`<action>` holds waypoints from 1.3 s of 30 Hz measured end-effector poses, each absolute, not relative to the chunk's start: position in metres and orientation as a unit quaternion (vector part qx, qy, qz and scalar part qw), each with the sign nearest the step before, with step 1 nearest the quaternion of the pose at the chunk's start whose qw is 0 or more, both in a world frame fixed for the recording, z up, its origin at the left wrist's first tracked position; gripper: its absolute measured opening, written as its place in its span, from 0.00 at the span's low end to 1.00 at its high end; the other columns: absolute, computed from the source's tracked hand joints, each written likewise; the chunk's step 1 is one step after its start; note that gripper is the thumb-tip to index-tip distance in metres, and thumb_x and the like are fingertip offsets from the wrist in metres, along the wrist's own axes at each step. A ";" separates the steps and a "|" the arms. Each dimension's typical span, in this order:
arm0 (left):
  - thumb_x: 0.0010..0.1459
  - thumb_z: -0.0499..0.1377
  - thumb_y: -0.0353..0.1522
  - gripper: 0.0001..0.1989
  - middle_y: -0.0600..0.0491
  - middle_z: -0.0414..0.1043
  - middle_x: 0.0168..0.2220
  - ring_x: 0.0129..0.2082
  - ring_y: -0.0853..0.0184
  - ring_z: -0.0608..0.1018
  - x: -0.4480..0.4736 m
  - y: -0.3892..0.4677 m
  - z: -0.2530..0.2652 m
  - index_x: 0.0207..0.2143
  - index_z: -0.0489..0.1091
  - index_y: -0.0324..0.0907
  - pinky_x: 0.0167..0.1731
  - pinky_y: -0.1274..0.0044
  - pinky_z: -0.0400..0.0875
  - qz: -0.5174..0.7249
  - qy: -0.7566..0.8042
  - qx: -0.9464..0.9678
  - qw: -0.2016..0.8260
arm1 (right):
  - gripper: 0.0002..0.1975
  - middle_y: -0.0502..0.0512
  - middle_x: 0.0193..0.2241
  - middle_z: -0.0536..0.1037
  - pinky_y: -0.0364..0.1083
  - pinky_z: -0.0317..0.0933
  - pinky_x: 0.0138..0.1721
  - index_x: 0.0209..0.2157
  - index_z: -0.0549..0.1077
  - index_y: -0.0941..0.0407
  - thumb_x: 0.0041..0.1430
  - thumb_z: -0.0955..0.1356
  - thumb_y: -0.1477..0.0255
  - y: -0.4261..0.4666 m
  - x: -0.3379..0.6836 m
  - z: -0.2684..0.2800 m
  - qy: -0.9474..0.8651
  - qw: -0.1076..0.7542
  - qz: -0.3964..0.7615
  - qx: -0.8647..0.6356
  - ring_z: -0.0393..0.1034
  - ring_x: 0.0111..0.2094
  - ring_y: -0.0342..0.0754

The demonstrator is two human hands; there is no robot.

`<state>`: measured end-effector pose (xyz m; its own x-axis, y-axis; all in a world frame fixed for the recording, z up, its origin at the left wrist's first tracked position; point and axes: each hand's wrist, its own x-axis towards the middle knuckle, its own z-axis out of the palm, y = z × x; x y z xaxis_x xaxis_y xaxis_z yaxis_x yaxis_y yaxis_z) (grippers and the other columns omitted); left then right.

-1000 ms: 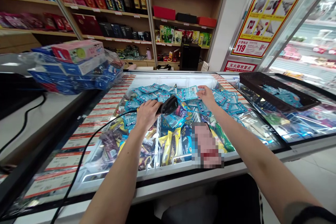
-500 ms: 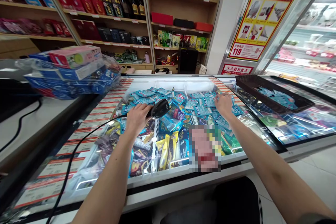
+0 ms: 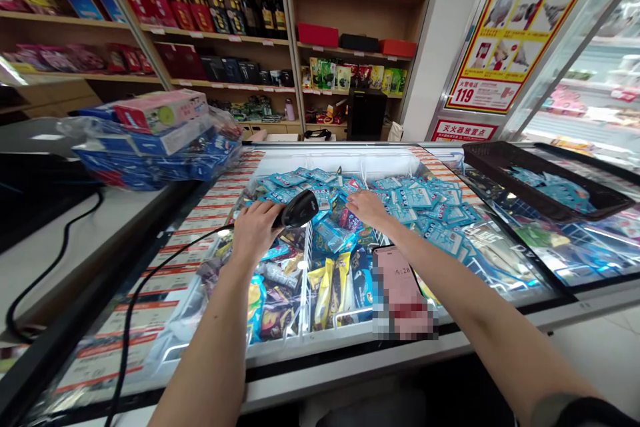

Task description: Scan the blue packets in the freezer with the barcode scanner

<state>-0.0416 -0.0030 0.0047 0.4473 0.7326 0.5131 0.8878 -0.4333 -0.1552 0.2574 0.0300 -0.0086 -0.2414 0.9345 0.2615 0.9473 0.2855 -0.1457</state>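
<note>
My left hand (image 3: 254,230) is wrapped around a black barcode scanner (image 3: 300,209), its head pointing right and its cable trailing down to the left. Small blue packets (image 3: 413,197) are spread in an overlapping layer over the glass top of a chest freezer. My right hand (image 3: 369,207) is low over the middle of these packets, to the right of the scanner, fingers reaching left and slightly bent. I make out nothing held in it, though its fingertips partly blend with the packets below. A phone (image 3: 395,273), partly blurred out, lies on the glass by my right forearm.
Wrapped ice creams (image 3: 333,287) show through the glass. A brown tray (image 3: 500,180) with more blue packets stands on the right. Plastic-wrapped blue boxes (image 3: 160,140) are stacked at left, beside the scanner's cable (image 3: 131,310). Stocked shelves (image 3: 220,37) line the back.
My right hand has moved left from the right-hand packets to the middle, near the scanner. My left hand still holds the scanner. The view has shifted slightly.
</note>
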 end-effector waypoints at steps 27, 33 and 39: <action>0.52 0.59 0.33 0.19 0.47 0.71 0.43 0.47 0.55 0.69 -0.030 -0.010 0.008 0.49 0.66 0.46 0.42 0.66 0.62 -0.182 -0.470 -0.849 0.159 | 0.28 0.59 0.46 0.74 0.50 0.59 0.50 0.48 0.72 0.57 0.44 0.75 0.64 0.046 0.253 -0.007 -0.714 0.234 0.141 -0.645 0.67 0.49 0.55; 0.51 0.59 0.33 0.20 0.47 0.71 0.43 0.46 0.55 0.69 -0.025 -0.010 0.006 0.49 0.66 0.45 0.42 0.66 0.63 -0.184 -0.465 -0.854 0.145 | 0.12 0.50 0.26 0.75 0.47 0.68 0.35 0.33 0.72 0.59 0.45 0.73 0.71 0.043 0.270 -0.014 -0.611 0.329 0.265 -0.669 0.74 0.32 0.48; 0.53 0.59 0.34 0.19 0.47 0.71 0.42 0.46 0.55 0.70 -0.020 -0.009 0.003 0.48 0.66 0.44 0.41 0.68 0.63 -0.179 -0.455 -0.859 0.155 | 0.04 0.45 0.19 0.72 0.42 0.69 0.25 0.33 0.65 0.56 0.56 0.66 0.73 0.030 0.280 -0.019 -0.542 0.428 0.329 -0.644 0.73 0.23 0.43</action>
<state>-0.0195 -0.0095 0.0027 0.5224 0.7251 0.4486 0.8362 -0.5386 -0.1033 0.2802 0.0297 -0.0192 0.1967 0.9796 0.0409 0.4165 -0.0457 -0.9080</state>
